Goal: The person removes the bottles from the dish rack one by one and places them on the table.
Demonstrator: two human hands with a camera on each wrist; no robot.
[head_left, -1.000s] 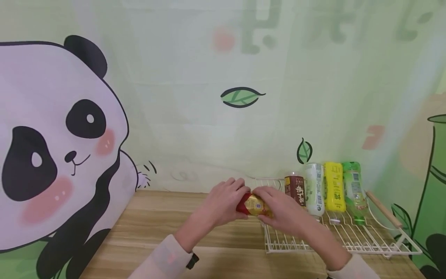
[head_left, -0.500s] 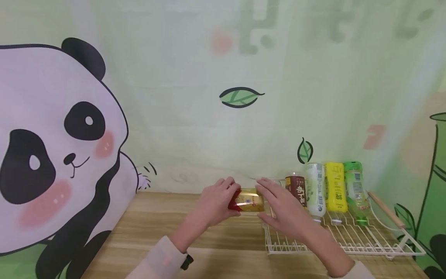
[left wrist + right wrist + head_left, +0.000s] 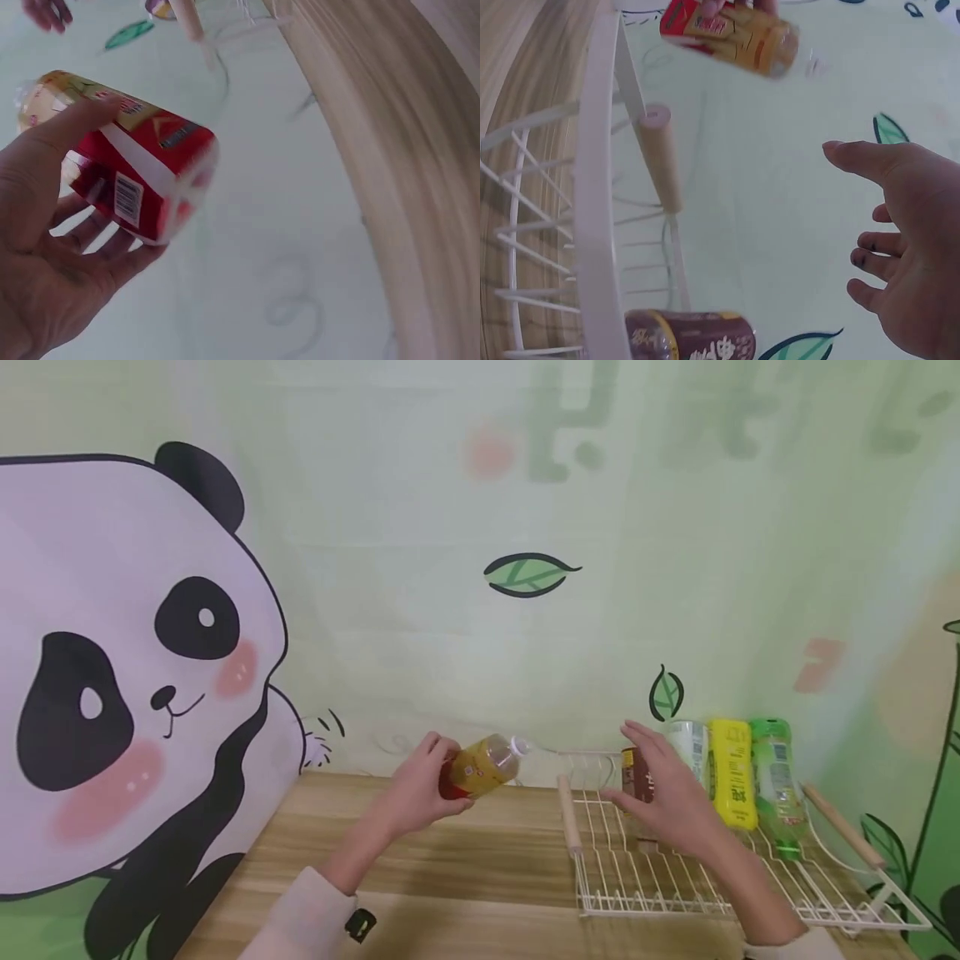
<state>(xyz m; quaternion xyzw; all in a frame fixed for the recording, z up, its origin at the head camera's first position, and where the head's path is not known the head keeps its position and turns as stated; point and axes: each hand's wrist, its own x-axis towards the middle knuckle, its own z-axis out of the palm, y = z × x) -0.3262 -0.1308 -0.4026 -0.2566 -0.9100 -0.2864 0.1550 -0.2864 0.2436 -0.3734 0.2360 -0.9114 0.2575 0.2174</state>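
Note:
My left hand (image 3: pixel 422 785) grips a plastic drink bottle (image 3: pixel 483 766) with a red and gold label around its lower part. The bottle is held above the table, tilted, with its pale cap pointing up and to the right. In the left wrist view the thumb lies across the label of the bottle (image 3: pixel 142 150) and the fingers curve beneath it, base toward the camera. My right hand (image 3: pixel 671 797) hangs over the left part of the white wire rack (image 3: pixel 652 906), fingers apart and holding nothing. A dark maroon bottle (image 3: pixel 640 777) lies in the rack, partly hidden behind that hand.
Beyond the right hand, a white bottle (image 3: pixel 690 743), a yellow bottle (image 3: pixel 731 772) and a green-capped clear bottle (image 3: pixel 776 785) lie in the rack. Wooden handles (image 3: pixel 569 814) flank it. A panda-print cloth backdrop (image 3: pixel 420 635) stands behind the wooden table (image 3: pixel 360 893).
Both hands held the bottle at first; the right hand has let go and moved right over the rack. The left hand has carried the bottle leftward and tilted its cap end upward.

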